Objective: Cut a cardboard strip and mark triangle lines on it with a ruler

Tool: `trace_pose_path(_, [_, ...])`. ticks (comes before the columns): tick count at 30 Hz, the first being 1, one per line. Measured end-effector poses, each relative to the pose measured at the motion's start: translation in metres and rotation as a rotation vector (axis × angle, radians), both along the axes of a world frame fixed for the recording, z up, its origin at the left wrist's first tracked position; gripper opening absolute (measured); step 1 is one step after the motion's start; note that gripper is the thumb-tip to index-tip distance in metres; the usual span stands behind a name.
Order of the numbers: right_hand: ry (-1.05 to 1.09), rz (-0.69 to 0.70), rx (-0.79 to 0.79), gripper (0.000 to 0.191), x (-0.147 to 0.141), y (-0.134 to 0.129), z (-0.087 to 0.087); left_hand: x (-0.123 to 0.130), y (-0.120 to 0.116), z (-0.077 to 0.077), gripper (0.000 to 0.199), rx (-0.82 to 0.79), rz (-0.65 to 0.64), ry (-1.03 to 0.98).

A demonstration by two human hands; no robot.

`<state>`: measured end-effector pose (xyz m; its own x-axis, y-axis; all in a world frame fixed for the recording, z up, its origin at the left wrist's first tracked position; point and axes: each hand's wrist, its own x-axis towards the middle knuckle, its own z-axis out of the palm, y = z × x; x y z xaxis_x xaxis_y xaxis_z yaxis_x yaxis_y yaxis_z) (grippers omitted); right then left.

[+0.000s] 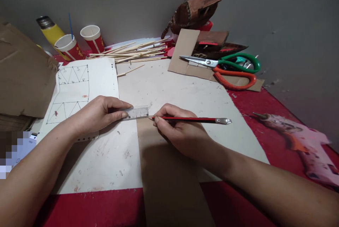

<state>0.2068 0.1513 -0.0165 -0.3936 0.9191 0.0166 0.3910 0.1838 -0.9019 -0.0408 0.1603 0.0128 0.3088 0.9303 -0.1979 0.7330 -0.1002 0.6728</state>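
Pinched between the thumb and fingers of my left hand (102, 114) is a clear ruler (140, 112). Its free end reaches over the top edge of a long brown cardboard strip (169, 184). My right hand (180, 128) grips a red and black pencil (196, 119), whose tip meets the strip's top edge beside the ruler's end. Under both hands lies a large white sheet (127, 163) with smudges. Left of my left hand is a paper with a drawn pattern of triangles (71, 93), partly covered by my forearm.
Scissors (212, 63) with green and orange handles lie on cardboard pieces (182, 52) at the back right. A pink glue gun (299, 142) rests at the right. Bamboo skewers (137, 52), paper cups (91, 38) and a yellow bottle (51, 31) line the back. A cardboard box (23, 71) stands left.
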Motion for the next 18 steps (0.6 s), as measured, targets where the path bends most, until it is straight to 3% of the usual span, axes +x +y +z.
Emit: trace_pose_path(18, [0.007, 0.003, 0.009, 0.014, 0.0009, -0.0014, 0.0003, -0.0010, 0.0004, -0.0016, 0.037, 0.002, -0.003, 0.003])
